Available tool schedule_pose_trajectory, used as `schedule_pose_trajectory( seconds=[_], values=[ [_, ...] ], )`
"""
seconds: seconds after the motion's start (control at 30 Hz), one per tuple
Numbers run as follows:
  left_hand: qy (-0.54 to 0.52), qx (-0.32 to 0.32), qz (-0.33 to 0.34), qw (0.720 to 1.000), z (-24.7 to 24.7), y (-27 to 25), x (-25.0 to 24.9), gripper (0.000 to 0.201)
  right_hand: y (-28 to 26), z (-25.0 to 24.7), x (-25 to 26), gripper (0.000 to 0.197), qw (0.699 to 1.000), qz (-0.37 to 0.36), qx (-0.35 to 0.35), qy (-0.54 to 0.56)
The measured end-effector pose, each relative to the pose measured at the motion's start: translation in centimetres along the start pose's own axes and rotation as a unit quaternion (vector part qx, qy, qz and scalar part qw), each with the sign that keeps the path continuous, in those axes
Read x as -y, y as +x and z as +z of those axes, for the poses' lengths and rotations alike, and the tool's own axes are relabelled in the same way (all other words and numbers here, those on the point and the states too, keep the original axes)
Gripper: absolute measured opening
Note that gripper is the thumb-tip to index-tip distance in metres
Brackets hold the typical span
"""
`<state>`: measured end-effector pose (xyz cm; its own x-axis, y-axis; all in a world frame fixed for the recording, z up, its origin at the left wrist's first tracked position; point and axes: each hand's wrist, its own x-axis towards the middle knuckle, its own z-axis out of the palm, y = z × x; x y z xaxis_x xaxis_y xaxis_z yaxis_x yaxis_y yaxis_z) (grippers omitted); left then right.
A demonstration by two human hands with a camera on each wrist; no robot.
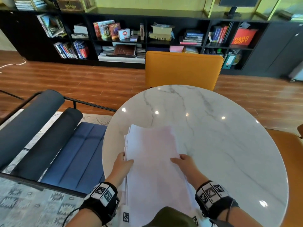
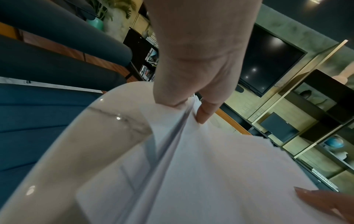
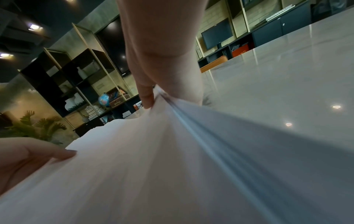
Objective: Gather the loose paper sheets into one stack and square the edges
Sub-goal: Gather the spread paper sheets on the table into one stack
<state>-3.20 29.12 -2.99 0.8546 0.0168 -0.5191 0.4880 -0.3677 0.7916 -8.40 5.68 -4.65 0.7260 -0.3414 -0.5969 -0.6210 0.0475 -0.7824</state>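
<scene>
Both hands pinch the paper stack [image 1: 152, 154], left hand [image 1: 122, 167] and right hand [image 1: 186, 164] on opposite edges; thumbs on top steady ragged sheets for squaring.

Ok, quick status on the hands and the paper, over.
Left hand and right hand both grip the paper stack, thumbs on top. Stack gathered over the marble table; left edges still fanned. Nothing in the way.

Head view looks down from above; both wrist views sit close, sharing the paper stack [image 1: 152, 154].
</scene>
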Motion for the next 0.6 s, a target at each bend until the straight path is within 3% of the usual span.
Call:
schedule_pose_trajectory(
  seconds=[0.07,0.17,0.3,0.5,0.6],
  values=[
    [0.002,0.017,0.001,1.0,0.4,-0.3,0.1,0.038,-0.5,-0.5,0.0,0.007,1.0,-0.009,0.014,0.021],
    [-0.008,0.023,0.014,1.0,1.5,-1.1,0.0,0.031,-1.1,-1.4,-0.3,0.024,0.997,0.008,0.041,0.061],
    [-0.01,0.02,0.047,0.999,3.8,-2.7,-0.6,0.037,-1.8,-3.1,-0.6,0.029,0.997,-0.009,0.036,0.064],
    [-0.043,-0.042,0.192,0.98,7.9,-5.6,-6.8,0.054,-3.5,-8.5,4.0,0.023,0.986,-0.14,-0.024,0.083],
    [-0.053,-0.09,0.287,0.952,9.4,-6.7,-11.8,0.041,-4.4,-11.9,8.0,0.024,0.966,-0.234,-0.065,0.092]
  ],
)
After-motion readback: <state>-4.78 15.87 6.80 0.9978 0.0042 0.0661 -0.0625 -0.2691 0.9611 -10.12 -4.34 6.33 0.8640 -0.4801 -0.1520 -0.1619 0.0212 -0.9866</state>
